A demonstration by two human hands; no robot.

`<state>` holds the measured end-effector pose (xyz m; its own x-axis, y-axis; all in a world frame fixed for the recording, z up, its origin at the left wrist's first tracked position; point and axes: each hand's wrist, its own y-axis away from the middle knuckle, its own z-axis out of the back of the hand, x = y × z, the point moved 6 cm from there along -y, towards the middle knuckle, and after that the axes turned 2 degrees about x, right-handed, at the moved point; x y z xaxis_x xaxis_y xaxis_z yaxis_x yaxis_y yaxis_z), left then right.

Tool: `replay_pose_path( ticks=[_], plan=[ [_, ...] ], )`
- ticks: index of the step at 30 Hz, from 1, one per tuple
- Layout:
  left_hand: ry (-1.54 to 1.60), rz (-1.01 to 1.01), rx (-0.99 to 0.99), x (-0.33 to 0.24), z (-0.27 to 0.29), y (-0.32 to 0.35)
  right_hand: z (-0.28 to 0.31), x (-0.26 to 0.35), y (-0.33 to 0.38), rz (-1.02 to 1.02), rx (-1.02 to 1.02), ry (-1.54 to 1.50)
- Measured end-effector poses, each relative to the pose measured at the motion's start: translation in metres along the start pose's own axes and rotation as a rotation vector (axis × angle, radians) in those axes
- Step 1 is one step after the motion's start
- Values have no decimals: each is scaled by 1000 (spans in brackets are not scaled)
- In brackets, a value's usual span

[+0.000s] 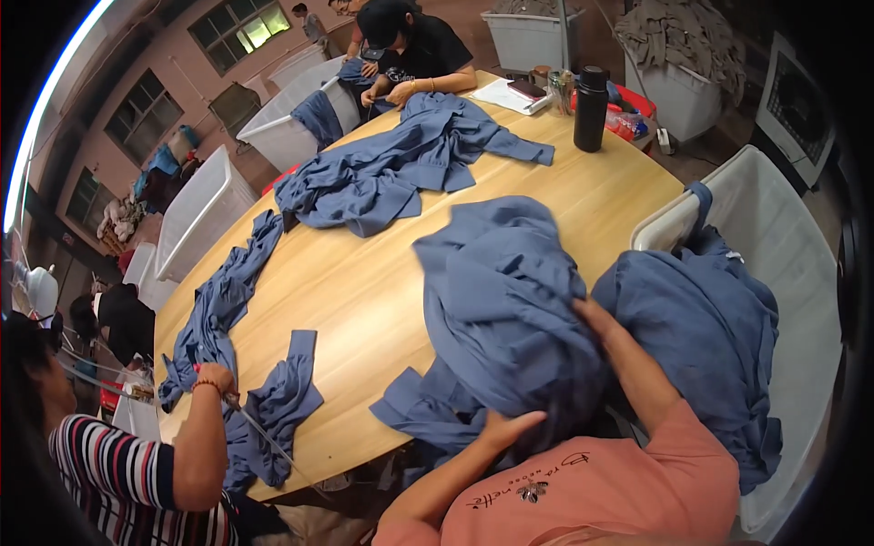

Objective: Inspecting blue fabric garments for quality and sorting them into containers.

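Both hands (pixel 546 373) grip a blue garment (pixel 501 300) lying lengthwise away.

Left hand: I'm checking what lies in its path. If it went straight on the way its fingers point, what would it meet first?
The left hand already rests against the blue garment on the table; its fingers point right, probably into more folds.

Under your hands: blue shirt (pixel 510 309), matt woven cloth, creased & soft. Table (pixel 364 291): light wood-grain top, smooth w/ slight sheen. Bin (pixel 801 273) at the right edge: white plastic, semi-gloss. Bottle (pixel 590 109): matt black.
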<state>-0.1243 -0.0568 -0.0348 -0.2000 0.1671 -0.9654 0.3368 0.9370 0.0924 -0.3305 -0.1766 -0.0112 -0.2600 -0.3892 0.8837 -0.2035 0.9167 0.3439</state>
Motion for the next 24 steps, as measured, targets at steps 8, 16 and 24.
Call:
replay_pose_path(
  ticks=[8, 16, 24],
  plan=[
    [-845, -175, 40, 28, -4, 30, 37, 58, 35, 563, 317, 666],
    [-1355, -102, -140, 1, 76, 99, -146, 112, 93, 540, 738, 1168],
    [-1294, 363, -684, 38, 160, 278, -189, -51, 102, 1039, 610, 1575]
  ],
)
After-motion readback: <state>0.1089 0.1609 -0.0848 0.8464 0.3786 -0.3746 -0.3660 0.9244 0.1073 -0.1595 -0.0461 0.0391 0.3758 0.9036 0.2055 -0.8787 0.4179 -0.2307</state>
